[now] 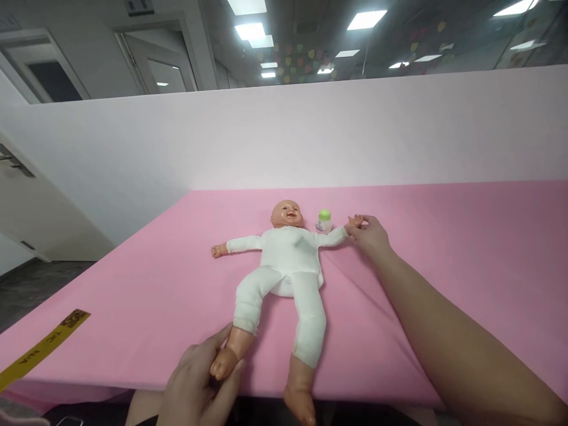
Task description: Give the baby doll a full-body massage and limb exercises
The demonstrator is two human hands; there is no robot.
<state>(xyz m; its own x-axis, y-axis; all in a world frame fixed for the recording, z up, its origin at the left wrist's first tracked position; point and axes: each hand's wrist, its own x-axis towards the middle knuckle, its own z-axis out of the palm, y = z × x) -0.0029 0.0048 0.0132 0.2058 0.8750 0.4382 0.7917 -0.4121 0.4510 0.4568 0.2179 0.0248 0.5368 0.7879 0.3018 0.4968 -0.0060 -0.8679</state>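
Note:
A baby doll (290,254) with a white cloth body lies on its back on the pink-covered table (146,284), head toward the wall and arms spread. My left hand (195,378) is closed around the doll's foot (226,358) at the left, near the table's front edge. Farther back, my right hand (370,236) pinches the doll's hand (355,221) on the right side. The doll's other foot (300,396) hangs over the front edge, and its other hand (219,250) rests on the cloth.
A small clear jar with a green lid (324,220) stands beside the doll's head. Behind the table rises a white wall (355,136) with glass above. A yellow tape strip (44,349) lies at the left front. A door (26,201) is at far left.

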